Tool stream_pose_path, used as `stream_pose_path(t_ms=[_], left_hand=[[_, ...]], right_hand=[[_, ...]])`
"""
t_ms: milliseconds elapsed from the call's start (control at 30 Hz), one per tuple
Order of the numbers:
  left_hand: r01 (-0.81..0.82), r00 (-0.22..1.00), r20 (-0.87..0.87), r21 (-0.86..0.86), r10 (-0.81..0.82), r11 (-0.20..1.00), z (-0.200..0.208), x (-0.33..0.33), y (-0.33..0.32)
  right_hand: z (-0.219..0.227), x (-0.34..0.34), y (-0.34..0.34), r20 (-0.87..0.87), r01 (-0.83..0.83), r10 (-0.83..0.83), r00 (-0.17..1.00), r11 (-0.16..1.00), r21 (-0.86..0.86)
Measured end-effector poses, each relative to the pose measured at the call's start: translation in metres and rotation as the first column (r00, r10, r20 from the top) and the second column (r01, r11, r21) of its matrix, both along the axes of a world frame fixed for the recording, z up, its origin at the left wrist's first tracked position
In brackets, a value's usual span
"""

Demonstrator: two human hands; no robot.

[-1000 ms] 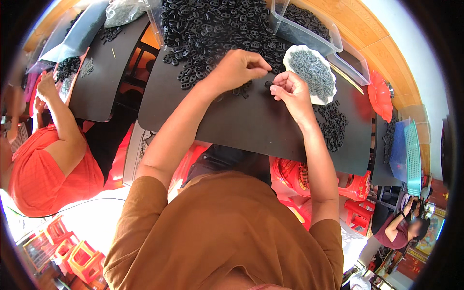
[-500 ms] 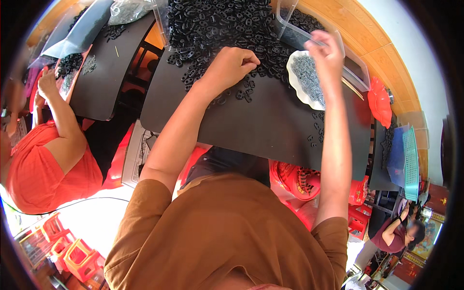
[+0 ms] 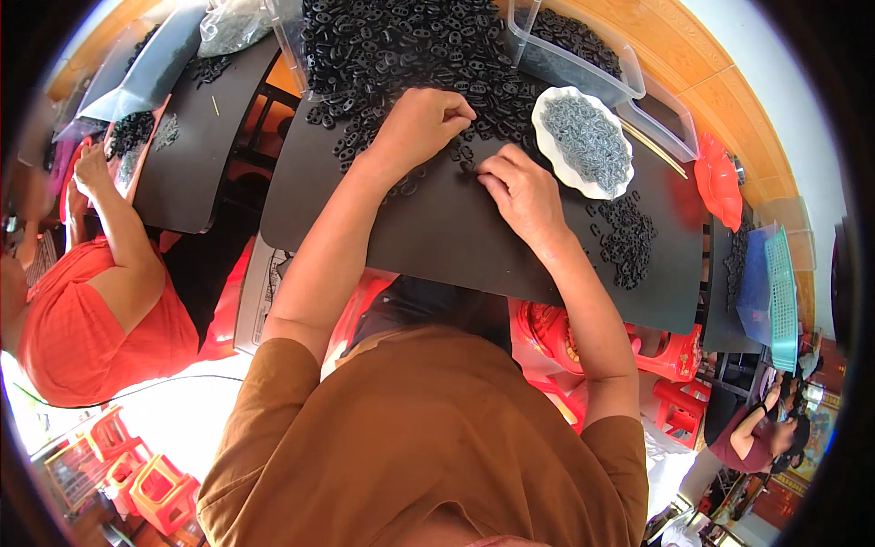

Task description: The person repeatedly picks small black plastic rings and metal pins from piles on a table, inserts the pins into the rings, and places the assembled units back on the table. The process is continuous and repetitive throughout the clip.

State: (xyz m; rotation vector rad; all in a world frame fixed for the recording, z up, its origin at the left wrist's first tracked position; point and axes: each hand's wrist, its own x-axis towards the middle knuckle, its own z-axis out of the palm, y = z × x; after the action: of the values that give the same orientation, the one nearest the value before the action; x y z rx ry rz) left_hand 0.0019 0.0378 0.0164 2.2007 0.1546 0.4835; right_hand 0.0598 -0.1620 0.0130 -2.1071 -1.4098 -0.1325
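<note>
My left hand is closed in a pinch at the near edge of a heap of black oval pieces with two holes; whatever lies between its fingertips is too small to name. Facing it, my right hand has its thumb and fingers pressed together beside a few loose black pieces on the dark table. What its fingertips hold, if anything, I cannot make out. Right of that hand stands a white scalloped dish full of small clear greyish pieces. Smaller black pieces lie in a pile nearer me.
Behind the dish are a clear plastic bin holding black pieces and a pair of thin wooden sticks. A red scalloped dish sits at the right edge. On the left, a person in red works at another table.
My right hand has come from above the white dish leftward and down to near my left hand, uncovering the dish and the smaller black pile. My left hand has barely moved.
</note>
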Motion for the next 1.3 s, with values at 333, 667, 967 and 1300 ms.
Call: stream_pose_path(t_ms=[333,667,967,1300], left_hand=[[0.143,0.989,-0.037,-0.022,-0.144,0.99,0.009,-0.014,-0.013],[0.239,0.971,-0.066,0.357,-0.231,0.903,0.0,-0.011,-0.032],[0.248,0.961,-0.102,-0.079,-0.256,0.965,0.009,0.006,-0.025],[0.203,0.979,-0.05,0.314,-0.198,0.927,0.003,0.016,-0.026]], right_hand=[[-0.003,0.009,-0.015,-0.003,0.088,-0.089,0.996,0.983,0.158],[0.028,0.05,-0.035,0.129,0.337,-0.344,0.93,0.939,0.071],[0.016,0.094,-0.048,0.159,0.388,-0.36,0.919,0.898,-0.209],[0.019,0.088,-0.05,0.012,0.356,-0.357,0.934,0.933,0.061]])
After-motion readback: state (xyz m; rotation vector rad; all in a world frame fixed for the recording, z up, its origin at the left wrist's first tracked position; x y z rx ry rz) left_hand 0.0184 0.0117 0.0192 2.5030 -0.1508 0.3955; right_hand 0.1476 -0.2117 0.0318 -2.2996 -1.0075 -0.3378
